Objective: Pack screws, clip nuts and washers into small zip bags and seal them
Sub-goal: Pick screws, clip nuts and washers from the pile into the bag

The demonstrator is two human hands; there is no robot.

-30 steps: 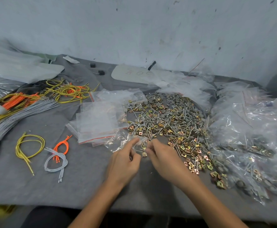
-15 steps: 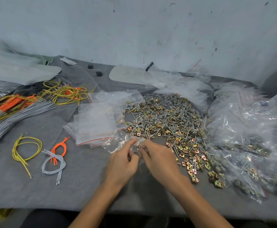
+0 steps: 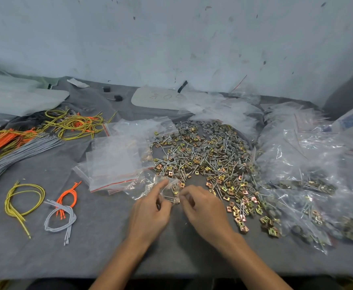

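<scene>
Both hands, left hand (image 3: 150,216) and right hand (image 3: 202,208), pinch crinkly clear bag (image 3: 171,190); shiny hardware pile (image 3: 209,155) just behind, flat empty bags (image 3: 114,162) left.

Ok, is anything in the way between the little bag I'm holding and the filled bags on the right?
The left hand and right hand pinch the small zip bag. Between it and the filled bags lies only a flat strip of loose clip nuts and screws; carried over it, the way looks free.

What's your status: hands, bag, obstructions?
Left hand and right hand both pinching small zip bag. Clip nuts inside, seal state unclear. Loose hardware pile just behind, nothing blocking.
</scene>
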